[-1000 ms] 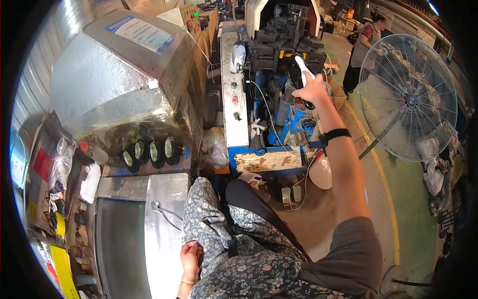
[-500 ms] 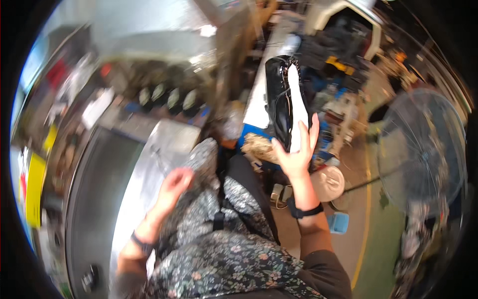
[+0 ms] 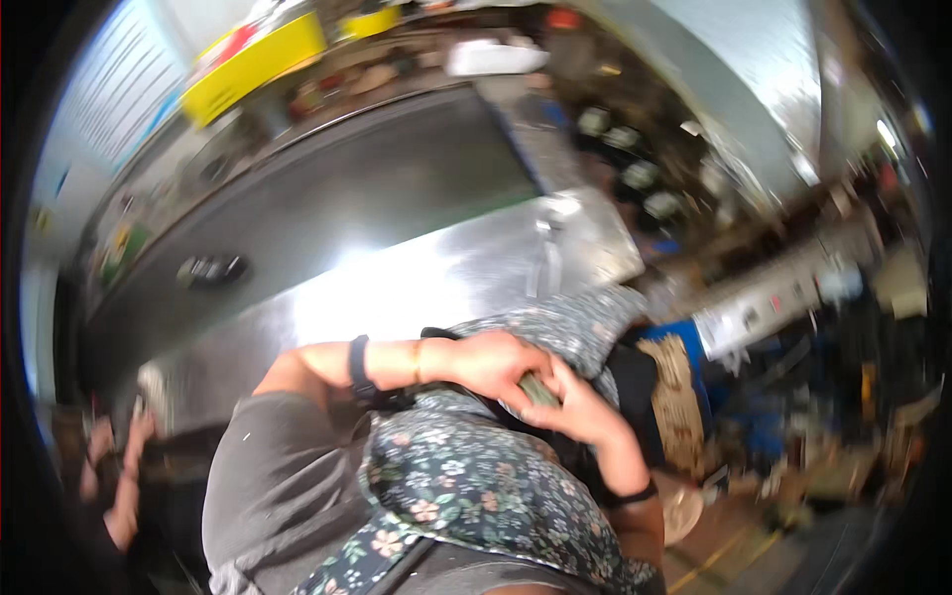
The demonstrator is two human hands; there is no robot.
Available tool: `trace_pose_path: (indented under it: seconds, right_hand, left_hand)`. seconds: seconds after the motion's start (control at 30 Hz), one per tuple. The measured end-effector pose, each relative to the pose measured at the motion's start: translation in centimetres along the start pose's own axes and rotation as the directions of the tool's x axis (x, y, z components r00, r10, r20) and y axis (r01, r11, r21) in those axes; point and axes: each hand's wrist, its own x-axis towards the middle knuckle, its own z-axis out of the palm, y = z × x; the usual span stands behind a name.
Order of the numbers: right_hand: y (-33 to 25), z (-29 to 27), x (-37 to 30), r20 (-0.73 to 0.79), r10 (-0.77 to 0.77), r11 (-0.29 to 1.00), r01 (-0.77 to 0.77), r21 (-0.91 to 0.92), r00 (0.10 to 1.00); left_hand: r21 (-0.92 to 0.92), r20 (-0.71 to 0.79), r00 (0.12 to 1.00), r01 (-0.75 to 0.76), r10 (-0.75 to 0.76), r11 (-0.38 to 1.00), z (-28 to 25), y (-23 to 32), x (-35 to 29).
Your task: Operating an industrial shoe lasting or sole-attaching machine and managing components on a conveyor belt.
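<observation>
My left hand and my right hand meet in front of my waist, over a dark floral apron. Between their curled fingers shows a small grey-green thing, mostly covered, its kind too hidden to name. Both hands are closed around it, the left reaching over from the left side, the right from below. Just beyond them a patterned cloth hangs at the corner of a shiny metal ledge.
Past the ledge runs a dark conveyor belt with a small black object on it. Yellow bins stand behind. Another person's hands are at the far left. To the right are a blue crate and brown paper.
The view has swung left toward the belt. My right hand has left the glossy black and white items on the right; both hands have come together around the small grey-green thing.
</observation>
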Motion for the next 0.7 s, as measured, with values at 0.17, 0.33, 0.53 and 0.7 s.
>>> trace_pose_path:
  seconds: [0.17,0.33,0.53,0.7]
  right_hand:
    - [3.4,-0.3,-1.6,-0.2,0.145,0.956,-0.084,0.282,0.969]
    - [3.3,-5.8,1.4,-0.312,0.243,0.87,-0.064,0.489,0.919]
    - [-1.4,-18.2,14.6,-0.509,0.158,0.838,0.157,0.522,0.846]
    - [2.7,-18.6,18.9,-0.484,0.072,0.997,-0.068,0.026,0.872]
  left_hand:
    - [0.025,-0.377,0.926,-0.008,0.017,1.0,-1.9,-4.6,-4.9]
    - [-0.559,-0.782,-0.048,0.496,-0.622,0.664,-4.2,-15.4,-16.9]
    - [-0.769,-0.631,-0.607,0.574,-0.484,0.283,-7.8,-24.1,-36.4]
    - [-0.354,-0.893,-0.367,0.93,-0.26,-0.099,-9.3,-28.0,-37.5]
